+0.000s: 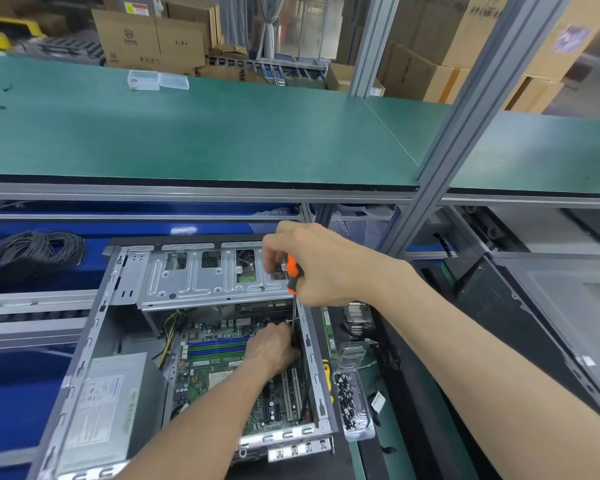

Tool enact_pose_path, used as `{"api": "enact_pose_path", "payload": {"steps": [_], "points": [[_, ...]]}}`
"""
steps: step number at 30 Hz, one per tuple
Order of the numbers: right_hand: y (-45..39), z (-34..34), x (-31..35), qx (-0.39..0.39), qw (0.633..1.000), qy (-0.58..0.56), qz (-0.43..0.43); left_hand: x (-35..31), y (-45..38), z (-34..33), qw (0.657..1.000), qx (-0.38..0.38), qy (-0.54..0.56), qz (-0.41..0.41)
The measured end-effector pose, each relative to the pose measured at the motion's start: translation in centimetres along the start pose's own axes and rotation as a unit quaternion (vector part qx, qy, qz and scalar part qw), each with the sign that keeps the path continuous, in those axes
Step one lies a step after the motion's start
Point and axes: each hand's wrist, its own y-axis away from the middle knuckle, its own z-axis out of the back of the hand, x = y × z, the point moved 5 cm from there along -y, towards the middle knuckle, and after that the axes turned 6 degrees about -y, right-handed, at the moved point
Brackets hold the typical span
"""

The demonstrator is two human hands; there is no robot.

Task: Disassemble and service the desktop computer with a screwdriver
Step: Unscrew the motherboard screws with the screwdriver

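The open computer case (194,344) lies on its side on the bench, circuit board (222,368) exposed. The right hand (312,268) is above the case's right wall, fingers curled around the orange-and-black handle of the screwdriver (291,275); the shaft runs straight down from those fingers into the case. The left hand (274,344) reaches inside, fingers bent at the base of the shaft, beside the right wall; whether they pinch anything I cannot tell, as the fingertips are hidden. Blue and green memory slots (215,348) sit just left of the left fingers. The grey power supply (108,407) is well left. A clear tray of screws (352,400) lies right of the case.
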Motion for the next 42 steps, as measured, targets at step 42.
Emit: {"api": "enact_pose_path", "payload": {"steps": [42], "points": [[0.4, -5.0, -2.3, -0.295, 0.916, -0.263, -0.073, 7.0, 6.3, 4.4, 0.656, 0.099, 0.733, 0.148]]}}
